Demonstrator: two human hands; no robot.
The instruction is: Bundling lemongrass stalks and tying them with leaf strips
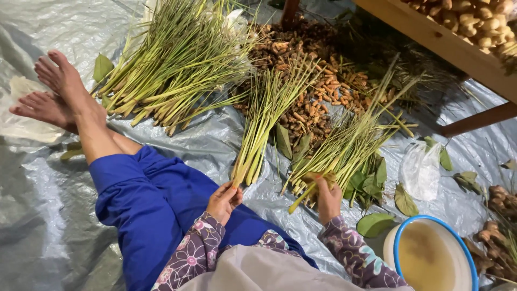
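While my right hand [327, 198] curls round a single pale green lemongrass stalk [302, 197], fingers pressed together on it near its thick root end, that stalk runs on a slant, its butt pointing down towards my lap and its top rising into the loose fan of lemongrass stalks [344, 146] just beyond my knuckles. That fan has its long axis on the same slant, roots towards me, leaf tips away towards the heap of small orange-brown turmeric roots [318, 94]. My left hand [223, 200] is half open, fingertips touching the root end of a narrow upright bundle of lemongrass [261, 121], which lies just left of the fan and points straight away from me. Between the two hands the crinkled grey plastic sheet [210, 143] shows bare. Left of the narrow bundle my blue trouser legs [145, 199] stretch out, and beyond them lies a big pile of lemongrass [172, 59]. Right of the fan lie broad green leaves [369, 183], a white plastic bag [420, 170], and nearer me a white basin with a blue rim [431, 256]. A wooden bench edge [447, 46] closes the far right.
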